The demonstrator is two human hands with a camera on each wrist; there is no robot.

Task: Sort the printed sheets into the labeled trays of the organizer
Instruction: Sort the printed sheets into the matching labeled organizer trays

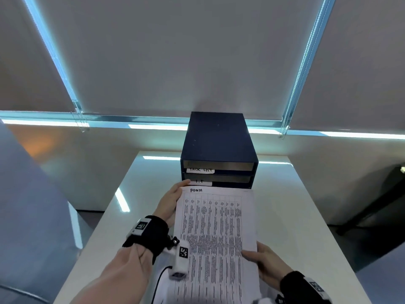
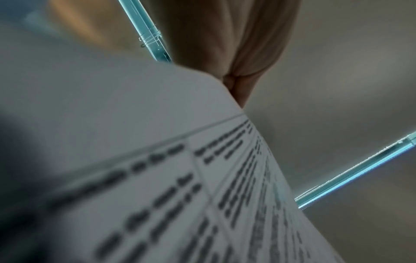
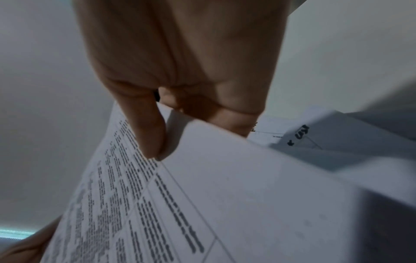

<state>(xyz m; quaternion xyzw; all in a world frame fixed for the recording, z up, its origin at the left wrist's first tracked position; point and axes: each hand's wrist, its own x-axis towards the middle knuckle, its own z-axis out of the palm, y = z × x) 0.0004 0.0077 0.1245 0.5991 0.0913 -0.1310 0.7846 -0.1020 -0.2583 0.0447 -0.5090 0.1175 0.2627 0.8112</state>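
Head view: left hand (image 1: 169, 204) and right hand (image 1: 266, 263) each grip the printed sheet (image 1: 215, 233) before the organizer (image 1: 217, 141).

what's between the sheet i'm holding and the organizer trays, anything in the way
Nothing visible. The printed sheet, held by the left hand and right hand, has its far edge right before the organizer; both visible tray openings are unobstructed.

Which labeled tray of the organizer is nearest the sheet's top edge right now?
The lower visible tray of the dark blue box organizer, its white label partly hidden by the left hand. The tray labeled TASK LIST sits above it, farther from the printed white sheet.
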